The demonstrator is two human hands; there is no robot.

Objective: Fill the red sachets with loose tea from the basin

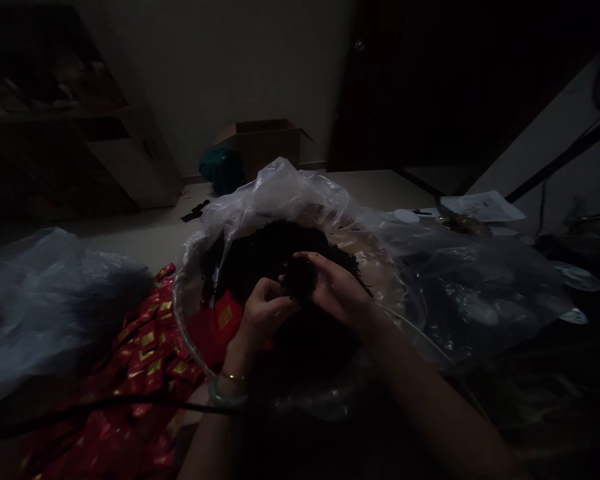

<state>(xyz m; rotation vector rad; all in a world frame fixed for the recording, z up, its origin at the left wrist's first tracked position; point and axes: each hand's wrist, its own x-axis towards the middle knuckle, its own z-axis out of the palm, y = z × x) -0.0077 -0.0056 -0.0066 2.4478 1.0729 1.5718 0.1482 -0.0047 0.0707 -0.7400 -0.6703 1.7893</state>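
Observation:
A clump of dark, leafy shreds point(300, 277), like loose tea, is held between my two hands. My right hand point(337, 290) cups it from the right with the fingers curled round it. From the left, my left hand point(265, 310) has its thumb and fingers closed at the clump's edge; a bangle is on that wrist. Below lies a large heap of the same dark shreds point(280, 237) in a round container lined with clear plastic point(285, 183). Red packets with gold squares point(225, 317) lie inside its left rim, beside my left hand. Dim light hides the fingertips.
Many red and gold packets point(150, 347) are piled at the left, near a clear plastic bag point(35, 300). More plastic sheeting point(480, 287) lies at the right. An open cardboard box point(270, 147) and a teal bag point(223, 170) stand by the wall. A dark cable point(110, 402) crosses the lower left.

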